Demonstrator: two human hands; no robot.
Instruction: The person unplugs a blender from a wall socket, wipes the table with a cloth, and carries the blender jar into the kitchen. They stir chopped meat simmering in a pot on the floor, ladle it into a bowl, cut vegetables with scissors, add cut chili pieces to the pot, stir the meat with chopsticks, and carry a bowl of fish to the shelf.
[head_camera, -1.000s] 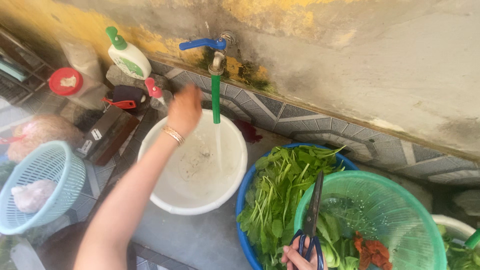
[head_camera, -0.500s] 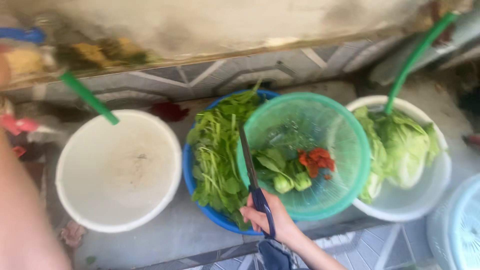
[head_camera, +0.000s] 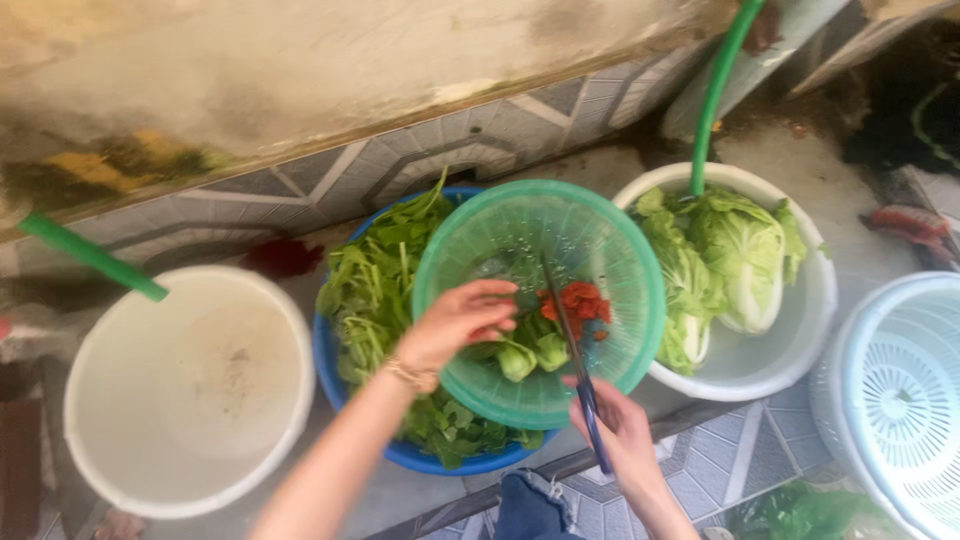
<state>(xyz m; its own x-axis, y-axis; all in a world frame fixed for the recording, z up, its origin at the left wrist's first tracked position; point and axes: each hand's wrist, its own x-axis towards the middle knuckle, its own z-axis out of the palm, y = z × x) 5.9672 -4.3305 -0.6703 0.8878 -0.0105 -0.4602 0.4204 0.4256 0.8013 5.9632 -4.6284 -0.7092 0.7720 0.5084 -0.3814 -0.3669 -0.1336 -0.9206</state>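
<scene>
- Left hand (head_camera: 455, 322) reached into the green colander (head_camera: 600, 240), fingers loosely curled down over the greens (head_camera: 530, 352) in it; whether it pinched a piece could not be told.
- A bracelet (head_camera: 408, 376) sat on the left wrist.
- Right hand (head_camera: 618, 430) was closed around the blue handles of the scissors (head_camera: 570, 335), at the colander's near rim.
- Scissor blades lay together, pointing away from the person, across the colander's inside, just beside the red pieces (head_camera: 578, 302).
- Greens and red pieces lay low in the colander, touching each other.
- Colander rested on top of the blue basin (head_camera: 325, 355), covering its right part.
- Leafy stems (head_camera: 375, 290) filled the blue basin, spilling out under the colander's near edge.
- White basin (head_camera: 190, 390) stood left of the blue one, just beside it, with a little cloudy water in it.
- A green hose (head_camera: 90, 256) slanted over the white basin's far rim.
- Another white basin (head_camera: 800, 330) stood right of the colander, holding cabbage (head_camera: 745, 250) in water.
- A second green hose (head_camera: 715, 95) came down from above into that basin.
- A pale blue basket (head_camera: 900, 390) stood at the far right, near the cabbage basin.
- All stood on a tiled floor (head_camera: 760, 455) against a stained wall (head_camera: 300, 70).
</scene>
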